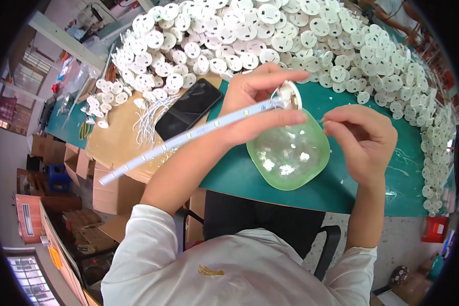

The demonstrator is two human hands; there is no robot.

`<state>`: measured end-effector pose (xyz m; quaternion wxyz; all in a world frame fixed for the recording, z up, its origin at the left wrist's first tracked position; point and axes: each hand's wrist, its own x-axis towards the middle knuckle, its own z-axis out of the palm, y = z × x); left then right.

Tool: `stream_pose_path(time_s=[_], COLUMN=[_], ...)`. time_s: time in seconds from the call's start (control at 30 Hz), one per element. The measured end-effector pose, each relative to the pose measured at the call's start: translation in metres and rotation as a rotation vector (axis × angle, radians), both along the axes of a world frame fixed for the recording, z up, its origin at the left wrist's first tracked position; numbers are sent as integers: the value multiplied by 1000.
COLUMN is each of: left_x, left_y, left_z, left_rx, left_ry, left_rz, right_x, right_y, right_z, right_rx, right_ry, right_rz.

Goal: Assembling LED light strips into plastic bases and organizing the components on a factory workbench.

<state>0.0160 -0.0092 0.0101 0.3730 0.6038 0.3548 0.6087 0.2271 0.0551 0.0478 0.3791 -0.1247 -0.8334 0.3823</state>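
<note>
Over the green worktop (341, 188), above a green bowl (289, 158), the left hand (255, 104) pinches a long white light strip (188, 136) with a round white cap (292, 94). The right hand (364, 140) pinches a thin wire. Behind lie a black phone (188, 108) and heaped white discs (290, 35).

White discs (270, 35) crowd behind; green mat (239, 173) bare.
</note>
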Motion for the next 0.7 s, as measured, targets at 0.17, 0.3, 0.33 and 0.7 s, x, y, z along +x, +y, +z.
stream_pose_path(time_s=[0.17, 0.3, 0.33, 0.7], left_x=[12, 16, 17, 17], left_y=[-4, -2, -1, -6], left_z=[-4, -10, -13, -13], left_rx=[-1, 9, 56, -25], left_ry=[-97, -160, -211, -311], left_rz=[7, -74, -127, -262], right_x=[-1, -2, -4, -9], right_y=[-5, -8, -9, -9], right_z=[-12, -12, -12, -9], right_rx=[81, 254, 255, 439], right_ry=[248, 280, 281, 299], right_rz=[-101, -67, -69, 21])
